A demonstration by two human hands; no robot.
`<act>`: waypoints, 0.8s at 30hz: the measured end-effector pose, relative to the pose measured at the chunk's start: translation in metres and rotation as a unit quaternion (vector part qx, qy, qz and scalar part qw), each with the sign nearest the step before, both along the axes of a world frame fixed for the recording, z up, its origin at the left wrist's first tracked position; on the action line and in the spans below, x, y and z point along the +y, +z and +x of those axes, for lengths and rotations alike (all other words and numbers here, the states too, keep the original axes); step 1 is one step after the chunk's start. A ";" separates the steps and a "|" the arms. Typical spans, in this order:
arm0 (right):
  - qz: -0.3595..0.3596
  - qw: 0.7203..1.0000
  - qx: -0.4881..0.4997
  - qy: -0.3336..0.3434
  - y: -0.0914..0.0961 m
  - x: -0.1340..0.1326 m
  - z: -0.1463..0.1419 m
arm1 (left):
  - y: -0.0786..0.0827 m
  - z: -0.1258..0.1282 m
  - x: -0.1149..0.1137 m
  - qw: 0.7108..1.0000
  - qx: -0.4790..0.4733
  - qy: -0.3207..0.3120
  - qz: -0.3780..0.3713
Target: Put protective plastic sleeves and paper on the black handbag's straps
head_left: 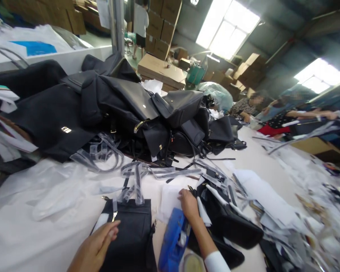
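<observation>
A black bag (132, 230) lies on the table before me, with a gold zipper pull and a clear-wrapped strap at its top. Over its left side is my left hand (95, 243), fingers stretched out just below the zipper pull (115, 216) and holding nothing that I can see. My right hand (190, 206) reaches past a blue tape dispenser (172, 238). Its bent fingers are closed at the right edge of some thin white sheets (168, 198). Beside that hand, more black bags (229, 215) with white padding on their straps lie on their sides.
A long heap of black bags (124, 98) runs along the far side. Plastic-wrapped straps (138, 173) lie in front of it. White plastic wrap (53, 192) covers the left. Scraps and packing (294, 226) spread at right. Co-workers (246, 107) are at the far right; cartons (160, 71) stand behind.
</observation>
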State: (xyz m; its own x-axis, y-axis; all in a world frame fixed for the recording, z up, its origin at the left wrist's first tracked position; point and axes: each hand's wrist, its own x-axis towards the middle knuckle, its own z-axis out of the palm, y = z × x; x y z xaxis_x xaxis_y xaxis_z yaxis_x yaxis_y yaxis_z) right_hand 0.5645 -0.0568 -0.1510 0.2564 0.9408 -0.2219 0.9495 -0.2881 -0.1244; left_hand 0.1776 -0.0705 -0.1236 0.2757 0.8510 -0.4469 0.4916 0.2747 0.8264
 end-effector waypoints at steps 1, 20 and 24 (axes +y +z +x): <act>0.005 1.000 0.015 0.015 0.002 -0.001 -0.001 | -0.005 0.011 -0.005 1.000 -0.011 -0.021 -0.010; 0.024 0.974 0.219 -0.061 -0.011 -0.003 0.027 | -0.025 0.127 0.004 0.965 0.069 -0.232 0.097; 0.029 0.960 0.242 -0.139 -0.028 0.012 0.042 | -0.028 0.164 0.014 0.963 0.081 -0.219 0.132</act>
